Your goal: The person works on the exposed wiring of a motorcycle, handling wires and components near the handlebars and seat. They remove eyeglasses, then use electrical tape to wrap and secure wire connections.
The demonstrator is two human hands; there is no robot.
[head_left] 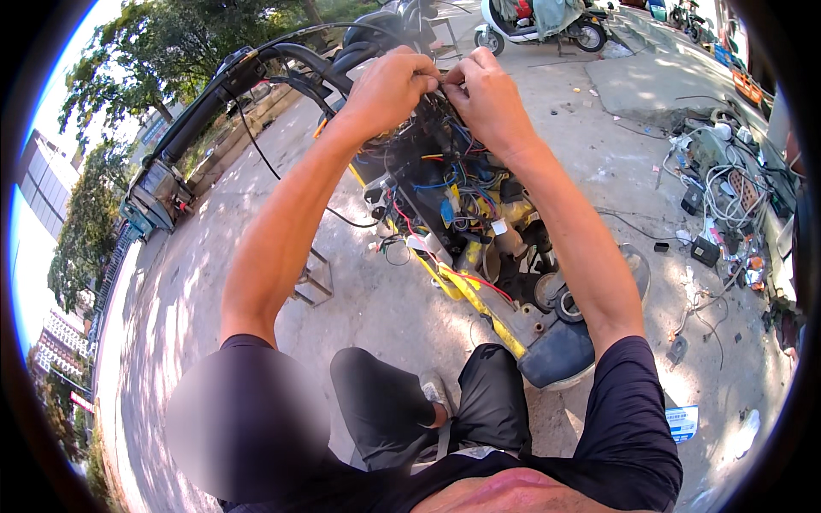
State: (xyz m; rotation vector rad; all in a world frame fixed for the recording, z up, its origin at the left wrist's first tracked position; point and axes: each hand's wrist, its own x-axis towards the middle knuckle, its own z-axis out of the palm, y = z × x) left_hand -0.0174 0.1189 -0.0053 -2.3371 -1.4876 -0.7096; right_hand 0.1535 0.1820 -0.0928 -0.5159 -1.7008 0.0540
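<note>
Both of my arms reach out over a stripped-down two-wheeler with a yellow frame (477, 301). My left hand (395, 90) is closed in a pinch above the exposed wiring. Close beside it, my right hand (489, 101) is also pinched, and the fingertips of the two hands almost meet. Something small and dark sits between the fingertips, too small to identify. Below the hands lies a tangle of coloured wires (479, 209) with a blue connector (446, 211) and white connectors among them. Dark handlebars (295, 53) extend up and left of my hands.
A black cable (256, 141) loops down on the left. Beneath my left forearm stands a small metal stool (318, 278). Loose cables (727, 175) and scrap parts are heaped on the ground at right. A white scooter (534, 24) is parked at the back.
</note>
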